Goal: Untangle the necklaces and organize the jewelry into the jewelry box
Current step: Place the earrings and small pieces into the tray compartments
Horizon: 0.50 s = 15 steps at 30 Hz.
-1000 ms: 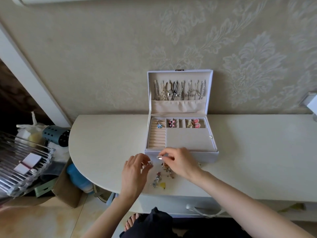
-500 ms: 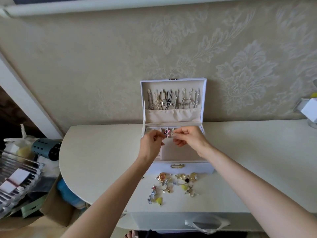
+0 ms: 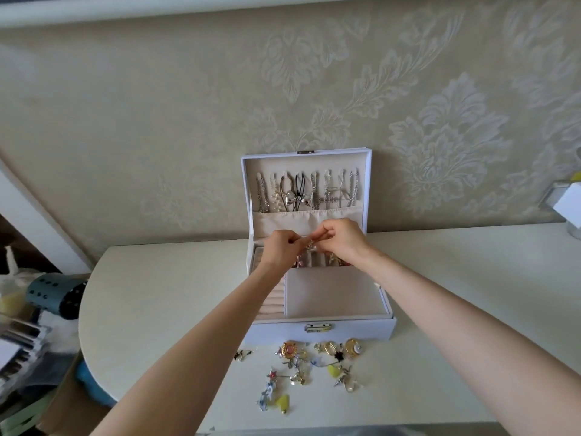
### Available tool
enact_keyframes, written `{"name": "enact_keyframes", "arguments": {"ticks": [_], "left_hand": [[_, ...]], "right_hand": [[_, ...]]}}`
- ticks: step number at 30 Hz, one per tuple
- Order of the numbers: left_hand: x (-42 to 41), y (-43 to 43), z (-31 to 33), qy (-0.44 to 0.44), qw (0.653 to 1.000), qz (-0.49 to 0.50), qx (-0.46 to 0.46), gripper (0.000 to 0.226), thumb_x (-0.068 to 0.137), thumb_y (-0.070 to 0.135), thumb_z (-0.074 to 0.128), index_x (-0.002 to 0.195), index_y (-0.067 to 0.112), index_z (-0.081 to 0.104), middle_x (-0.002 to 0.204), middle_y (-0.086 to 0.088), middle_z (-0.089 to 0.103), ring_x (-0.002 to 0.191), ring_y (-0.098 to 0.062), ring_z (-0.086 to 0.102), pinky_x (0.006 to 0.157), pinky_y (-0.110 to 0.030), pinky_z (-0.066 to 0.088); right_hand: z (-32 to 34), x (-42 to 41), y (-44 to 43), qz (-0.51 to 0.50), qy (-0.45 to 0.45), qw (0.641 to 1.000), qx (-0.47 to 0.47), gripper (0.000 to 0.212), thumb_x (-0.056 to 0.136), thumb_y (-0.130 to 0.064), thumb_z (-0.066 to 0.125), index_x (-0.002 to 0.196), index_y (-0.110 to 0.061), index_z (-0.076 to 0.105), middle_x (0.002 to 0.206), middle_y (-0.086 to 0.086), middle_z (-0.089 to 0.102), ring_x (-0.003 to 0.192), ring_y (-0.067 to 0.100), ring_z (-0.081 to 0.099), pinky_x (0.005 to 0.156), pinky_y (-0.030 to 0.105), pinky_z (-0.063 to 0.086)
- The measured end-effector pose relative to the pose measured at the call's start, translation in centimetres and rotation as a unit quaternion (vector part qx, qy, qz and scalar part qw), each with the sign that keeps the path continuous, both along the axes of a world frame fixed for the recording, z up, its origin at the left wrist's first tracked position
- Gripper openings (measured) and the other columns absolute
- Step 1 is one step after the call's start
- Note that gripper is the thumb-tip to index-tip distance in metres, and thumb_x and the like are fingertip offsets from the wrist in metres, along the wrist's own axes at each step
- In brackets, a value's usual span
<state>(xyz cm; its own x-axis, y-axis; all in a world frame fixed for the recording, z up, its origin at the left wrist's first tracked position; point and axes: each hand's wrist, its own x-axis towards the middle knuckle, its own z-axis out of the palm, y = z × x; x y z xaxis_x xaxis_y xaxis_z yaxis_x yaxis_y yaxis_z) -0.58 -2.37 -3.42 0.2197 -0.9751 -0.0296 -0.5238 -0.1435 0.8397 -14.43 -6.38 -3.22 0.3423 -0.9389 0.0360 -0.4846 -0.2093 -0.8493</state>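
A white jewelry box [image 3: 352, 331] stands open on the table against the wall. Several necklaces [image 3: 309, 191] hang in its raised lid above a beige pocket. My left hand [image 3: 280, 247] and my right hand [image 3: 342, 237] meet over the small back compartments, and both pinch a small silver earring [image 3: 310, 244] between their fingertips. Other small pieces lie in the back compartments, partly hidden by my hands. The ring rolls at the box's left and its large beige compartment [image 3: 330, 294] show. A loose pile of earrings and brooches [image 3: 306, 366] lies on the table in front of the box.
The white table [image 3: 163, 297] has a rounded left end with a drop beside it. Left of it sit a teal hair dryer [image 3: 56, 295], a wire rack and a cardboard box. A white object [image 3: 569, 206] stands at the far right by the wall.
Both hands rose from the pile at the table's front edge to the back of the box, carrying a small piece. The camera tilted so the box looks larger.
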Motion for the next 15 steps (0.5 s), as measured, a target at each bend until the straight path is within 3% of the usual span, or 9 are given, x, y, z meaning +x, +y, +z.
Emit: {"name": "enact_keyframes", "arguments": {"ticks": [2,7,9,12,15], "left_hand": [[-0.2,-0.5,-0.2,-0.005,1.000,-0.001,0.009,0.024,0.091,0.021,0.061,0.078,0.000,0.065,0.055,-0.003,0.052,0.041,-0.004,0.043,0.040,-0.014,0.031],[-0.1,-1.1,-0.6,-0.057,0.998,-0.006,0.001,0.026,0.091,0.022,0.061,0.074,0.002,0.062,0.055,-0.002,0.053,0.035,-0.001,0.048,0.037,-0.010,0.032],[0.0,-1.1,-0.7,-0.087,0.996,-0.006,-0.005,0.026,0.091,0.023,0.061,0.075,0.003,0.063,0.059,-0.004,0.056,0.042,-0.005,0.048,0.040,-0.010,0.034],[0.4,-0.8,-0.9,-0.132,0.990,0.020,-0.041,0.024,0.091,0.020,0.061,0.083,-0.002,0.066,0.075,-0.011,0.062,0.062,-0.016,0.051,0.050,-0.020,0.032],[1.0,-0.4,-1.4,-0.147,0.983,0.053,-0.097,0.023,0.092,0.016,0.059,0.087,-0.005,0.066,0.089,-0.017,0.064,0.074,-0.022,0.053,0.058,-0.019,0.029]], "right_hand": [[-0.5,0.0,-0.2,-0.003,0.017,0.999,-0.037,0.018,0.077,0.009,0.066,0.089,-0.004,0.071,0.082,0.012,0.070,0.070,0.015,0.064,0.061,0.012,0.050],[-1.3,-0.1,-0.2,0.006,0.063,0.988,-0.138,0.009,0.079,0.000,0.069,0.086,-0.006,0.071,0.085,0.008,0.072,0.077,0.017,0.063,0.075,0.030,0.051],[-1.4,-0.2,-0.1,0.016,0.107,0.979,-0.174,0.007,0.082,-0.007,0.068,0.088,-0.008,0.072,0.088,0.006,0.072,0.078,0.014,0.058,0.073,0.028,0.045],[-1.2,0.0,0.1,0.021,0.184,0.958,-0.221,0.012,0.086,-0.019,0.065,0.094,-0.013,0.072,0.093,0.003,0.072,0.094,0.019,0.057,0.071,0.025,0.034],[-1.1,0.3,0.1,0.028,0.254,0.938,-0.236,0.015,0.089,-0.023,0.060,0.096,-0.017,0.072,0.097,0.001,0.070,0.101,0.020,0.055,0.077,0.026,0.034]]}}
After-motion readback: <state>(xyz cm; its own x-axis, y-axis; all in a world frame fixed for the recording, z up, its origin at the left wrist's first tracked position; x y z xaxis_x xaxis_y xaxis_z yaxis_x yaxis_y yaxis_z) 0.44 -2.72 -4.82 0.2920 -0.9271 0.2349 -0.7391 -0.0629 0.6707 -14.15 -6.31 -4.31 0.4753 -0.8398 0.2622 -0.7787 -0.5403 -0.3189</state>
